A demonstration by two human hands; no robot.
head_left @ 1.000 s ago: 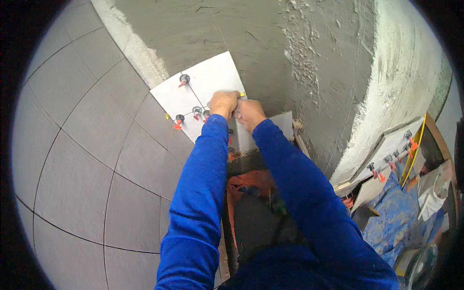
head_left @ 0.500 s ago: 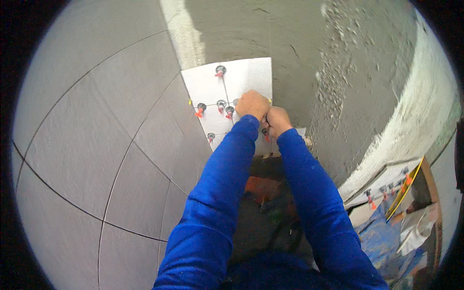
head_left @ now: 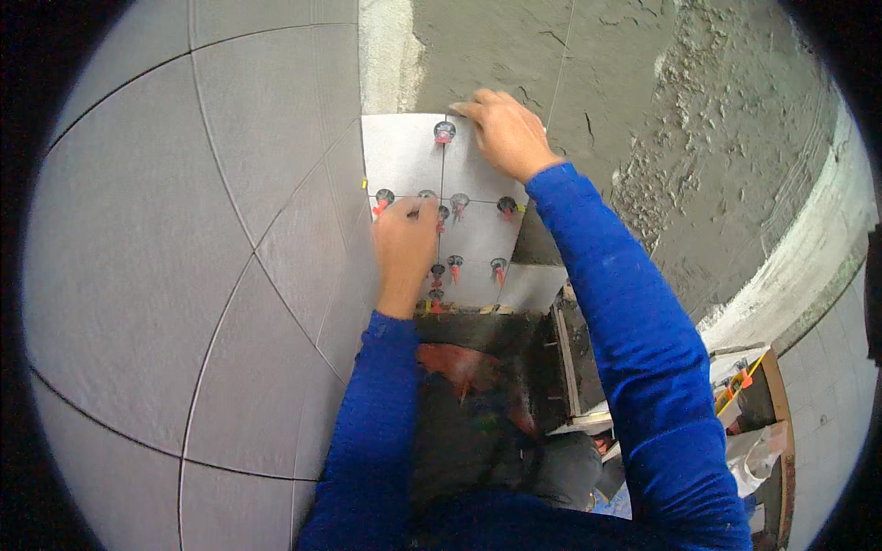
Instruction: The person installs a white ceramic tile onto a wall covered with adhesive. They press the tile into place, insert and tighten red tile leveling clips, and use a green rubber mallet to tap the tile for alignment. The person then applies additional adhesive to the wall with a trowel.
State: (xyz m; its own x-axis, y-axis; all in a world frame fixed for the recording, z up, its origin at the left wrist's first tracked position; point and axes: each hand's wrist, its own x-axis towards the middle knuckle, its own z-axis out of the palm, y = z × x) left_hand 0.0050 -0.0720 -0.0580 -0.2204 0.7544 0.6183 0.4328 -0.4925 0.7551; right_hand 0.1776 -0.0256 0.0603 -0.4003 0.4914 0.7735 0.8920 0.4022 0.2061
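Note:
Small pale tiles (head_left: 404, 151) are set against the grey wall, with several black, round tile levelers with red handles on their joints. My left hand (head_left: 404, 253) is closed, its fingertips pinched at a tile leveler (head_left: 426, 196) left of the middle joint. Its handle is covered by the fingers. My right hand (head_left: 511, 136) lies at the top right of the tiles, fingers stretched to their upper edge. Just below its fingertips sits another leveler (head_left: 445, 132) on the upright joint. More levelers (head_left: 506, 208) line the lower joints.
Large grey tiles (head_left: 129, 230) cover the wall at left. Wet grey mortar (head_left: 588, 101) spreads above and right of the pale tiles. Below lies a dark recess with a reddish piece (head_left: 459, 365). A wooden-edged box (head_left: 783, 441) with tools and a white bag (head_left: 755, 459) stands lower right.
My hands were together at the right of the tiles. They have parted: the left has moved left to a leveler, the right up to the top edge. The view has shifted.

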